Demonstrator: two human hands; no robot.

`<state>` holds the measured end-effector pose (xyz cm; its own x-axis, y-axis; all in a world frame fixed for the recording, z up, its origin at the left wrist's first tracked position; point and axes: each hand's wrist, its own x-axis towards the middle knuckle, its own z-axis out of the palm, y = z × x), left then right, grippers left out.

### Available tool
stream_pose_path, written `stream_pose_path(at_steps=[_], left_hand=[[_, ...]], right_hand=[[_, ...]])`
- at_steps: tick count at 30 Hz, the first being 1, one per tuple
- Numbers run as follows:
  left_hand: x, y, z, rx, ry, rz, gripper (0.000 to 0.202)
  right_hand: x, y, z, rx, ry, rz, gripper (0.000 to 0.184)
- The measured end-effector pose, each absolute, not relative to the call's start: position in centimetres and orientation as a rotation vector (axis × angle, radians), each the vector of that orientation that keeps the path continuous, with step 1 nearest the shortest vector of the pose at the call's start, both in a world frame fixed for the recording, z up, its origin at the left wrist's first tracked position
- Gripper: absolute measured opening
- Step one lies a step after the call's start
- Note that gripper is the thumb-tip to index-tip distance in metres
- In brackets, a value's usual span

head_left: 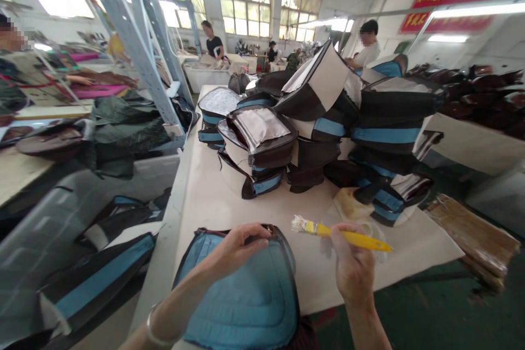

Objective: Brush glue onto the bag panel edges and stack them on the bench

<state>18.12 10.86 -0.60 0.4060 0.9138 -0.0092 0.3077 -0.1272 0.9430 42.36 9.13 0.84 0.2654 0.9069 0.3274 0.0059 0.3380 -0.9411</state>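
**Item:** one blue padded panel (241, 301), lying flat at 6 o'clock on the near end of the white-topped bench (213, 213). Its face is sky-blue fabric with a raised, rounded stitched outline, and a dark binding runs around the curved edge. The lower part runs out of view.

**Left hand** (235, 251): pinching the panel's upper rim between thumb and fingers. A metal bangle (158, 333) sits on the wrist.

**Right hand** (353, 265): closed around a yellow-handled paintbrush (348, 237), held just above the bench and beside the panel. The pale bristles point toward 10 o'clock.

**Nearby on the bench:** a clear plastic sheet (361, 232) and a tan-stained pad (348, 202) at 2 o'clock; a tall heap of similar dark panels with blue bands (315, 120) at 12 o'clock.

**Around:** a grey bin (90, 219) holding more panels at 8 o'clock; a brown stack (471, 235) at 3 o'clock; a co-worker (367, 46) at 1 o'clock, beyond the heap.
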Motion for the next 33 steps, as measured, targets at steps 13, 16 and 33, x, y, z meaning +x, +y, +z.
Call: stream_pose_path(at_steps=[13,16,33], left_hand=[[10.6,12.6,-8.3,1.893,1.734,0.185,0.031],[6.4,13.7,-11.2,1.818,1.757,0.101,0.029],[2.3,7.2,2.0,1.032,1.474,0.889,0.037]], right_hand=[[42.7,9.3,-0.9,-1.015,-0.923,0.823,0.018],[42.8,8.9,-0.8,-1.037,-0.887,0.808,0.019],[41.8,9.5,-0.6,-1.193,-0.783,0.824,0.028]])
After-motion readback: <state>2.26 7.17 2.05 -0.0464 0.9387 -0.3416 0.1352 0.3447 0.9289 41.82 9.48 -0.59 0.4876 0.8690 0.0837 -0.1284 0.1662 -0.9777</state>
